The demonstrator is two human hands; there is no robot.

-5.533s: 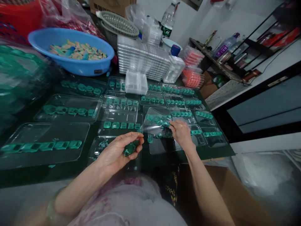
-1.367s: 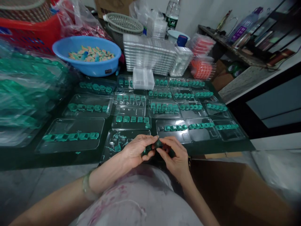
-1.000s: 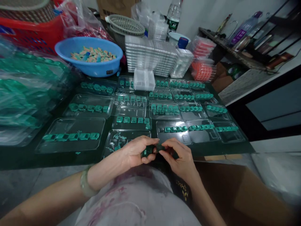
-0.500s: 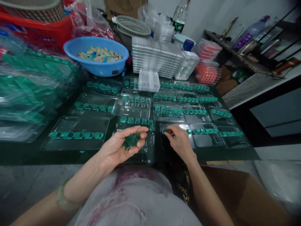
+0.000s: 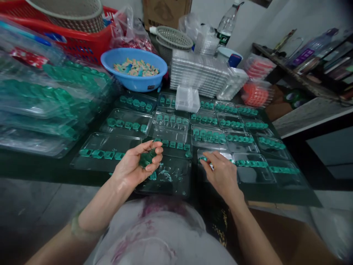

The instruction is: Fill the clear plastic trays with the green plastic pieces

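Note:
My left hand [image 5: 135, 165] is palm up with its fingers curled around several green translucent pieces [image 5: 146, 158]. Over a clear tray [image 5: 202, 176] at centre right, my right hand [image 5: 220, 169] pinches a small green piece [image 5: 203, 159] between thumb and fingertips. More green pieces in that tray are partly hidden behind the hand. Just right of my left hand, a tray [image 5: 179, 184] holds a loose green piece [image 5: 153, 176] and some scraps. Around both hands, other clear trays hold rows of green pieces [image 5: 239, 163].
Stacked trays with green pieces [image 5: 33, 106] fill the left side. Behind stand a blue basin [image 5: 135, 82] of small coloured bits, a red basket [image 5: 79, 46], clear container stacks [image 5: 198, 70] and packs of orange pieces [image 5: 256, 94]. A shelf [image 5: 298, 73] juts in at right.
The view has turned left, so the table things appear further right. My left hand has drawn away from my right hand, uncovering more of the tray with scraps. The right hand still pinches at the same tray.

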